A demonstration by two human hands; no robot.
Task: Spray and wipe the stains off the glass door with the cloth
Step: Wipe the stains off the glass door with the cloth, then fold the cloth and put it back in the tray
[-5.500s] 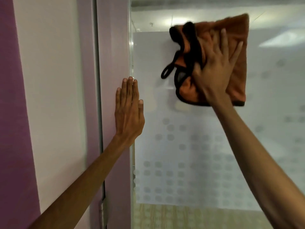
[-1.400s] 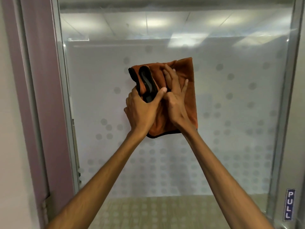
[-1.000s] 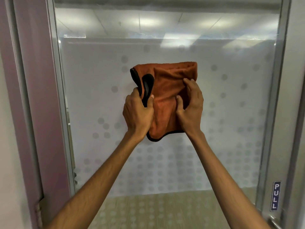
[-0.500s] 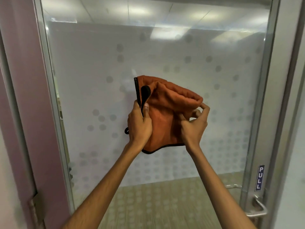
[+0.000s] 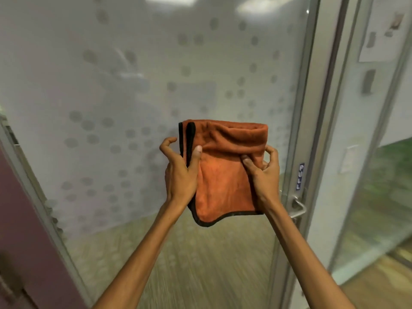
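Note:
An orange cloth (image 5: 225, 172) with a black hem hangs folded between both of my hands in front of the glass door (image 5: 124, 90). My left hand (image 5: 180, 175) pinches its left edge, thumb on the front. My right hand (image 5: 264, 175) grips the right side near the top fold. The door glass is frosted with a pattern of grey dots. The cloth looks held off the glass, though I cannot tell the gap. No spray bottle is in view.
A metal door frame (image 5: 312, 121) runs down the right, with a blue PULL label (image 5: 300, 176) and a metal handle (image 5: 297, 208). A purple frame (image 5: 24, 230) stands at the lower left. Another glass panel (image 5: 388, 175) lies further right.
The cloth has come off the glass and dropped lower, now stretched between both hands. My view has swung down and to the right, bringing the handle and right panel into sight.

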